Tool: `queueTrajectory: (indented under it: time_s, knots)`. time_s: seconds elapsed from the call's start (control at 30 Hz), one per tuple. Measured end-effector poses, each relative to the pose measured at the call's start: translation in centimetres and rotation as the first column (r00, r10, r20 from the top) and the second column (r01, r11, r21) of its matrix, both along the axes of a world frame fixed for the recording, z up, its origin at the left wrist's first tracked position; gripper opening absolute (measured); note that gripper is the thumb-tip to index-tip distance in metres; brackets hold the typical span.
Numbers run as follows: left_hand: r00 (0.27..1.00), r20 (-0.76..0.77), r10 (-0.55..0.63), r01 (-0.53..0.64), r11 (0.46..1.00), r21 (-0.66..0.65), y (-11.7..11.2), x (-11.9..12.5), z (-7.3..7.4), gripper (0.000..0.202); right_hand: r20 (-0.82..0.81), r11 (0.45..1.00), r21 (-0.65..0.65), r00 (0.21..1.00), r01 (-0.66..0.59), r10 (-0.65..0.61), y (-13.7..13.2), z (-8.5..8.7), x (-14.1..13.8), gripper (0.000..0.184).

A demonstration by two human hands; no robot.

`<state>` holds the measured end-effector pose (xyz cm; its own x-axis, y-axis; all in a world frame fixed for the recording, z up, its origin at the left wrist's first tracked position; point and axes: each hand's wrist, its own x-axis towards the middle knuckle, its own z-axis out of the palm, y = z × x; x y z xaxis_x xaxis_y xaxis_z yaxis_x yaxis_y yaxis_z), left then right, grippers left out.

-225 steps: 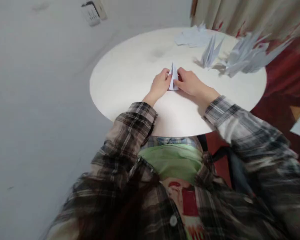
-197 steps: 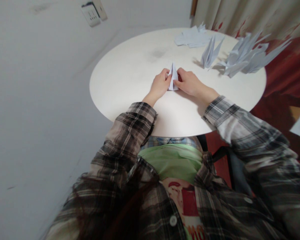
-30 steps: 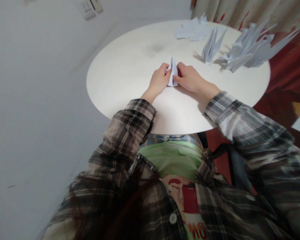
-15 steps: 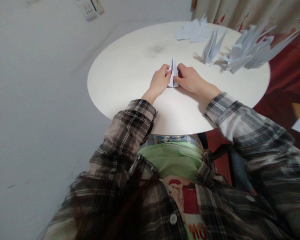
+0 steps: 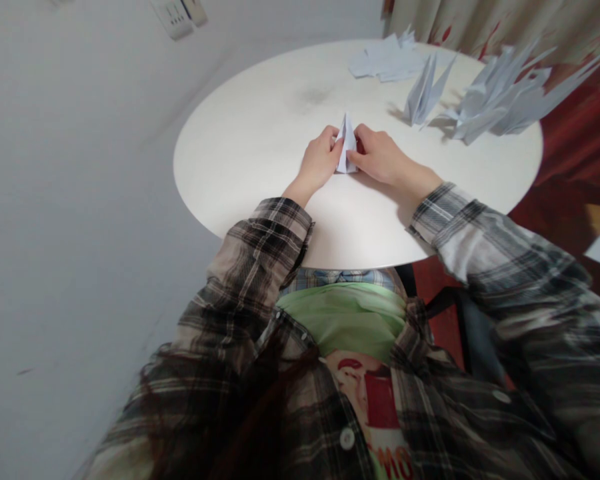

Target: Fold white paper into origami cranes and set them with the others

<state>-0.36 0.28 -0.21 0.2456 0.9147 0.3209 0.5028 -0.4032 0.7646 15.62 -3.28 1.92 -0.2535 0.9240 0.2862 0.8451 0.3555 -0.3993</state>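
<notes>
A small white piece of folded paper (image 5: 347,145), narrow and pointed at its far end, is between my two hands over the round table. My left hand (image 5: 321,157) pinches its left side, thumb on top and fingers curled behind. From the right, my right hand (image 5: 380,155) grips the opposite edge, with its thumb pressed on the paper's face near the wide end. A crease or slit runs down the paper's middle. The fingertips under the paper are hidden.
The white round table (image 5: 240,147) stands against a grey wall (image 5: 80,200). Several folded paper cranes (image 5: 500,100) stand at its right edge, with another folded paper piece (image 5: 425,93) beside them. Flat paper pieces (image 5: 387,60) lie at the far edge. A curtain (image 5: 575,27) hangs behind.
Both hands keep the same hold on the folded paper. Only a slight shift of the camera view shows.
</notes>
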Motion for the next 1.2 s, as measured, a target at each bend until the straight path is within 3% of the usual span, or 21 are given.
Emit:
queueTrajectory:
  time_s: [0.4, 1.2]
  knots:
    - [0.999, 0.033, -0.007, 0.006, 1.000, 0.023, 0.10, -0.01, -0.05, 0.018, 0.036, 0.999, -0.039, 0.999, 0.026, -0.025, -0.45, 0.64, -0.29, 0.013]
    - [1.000, -0.027, 0.007, -0.006, 0.999, 0.045, 0.12, -0.18, -0.02, 0.021, 0.024, 0.997, -0.067, 0.999, 0.025, -0.024, -0.57, 0.89, -0.38, 0.017]
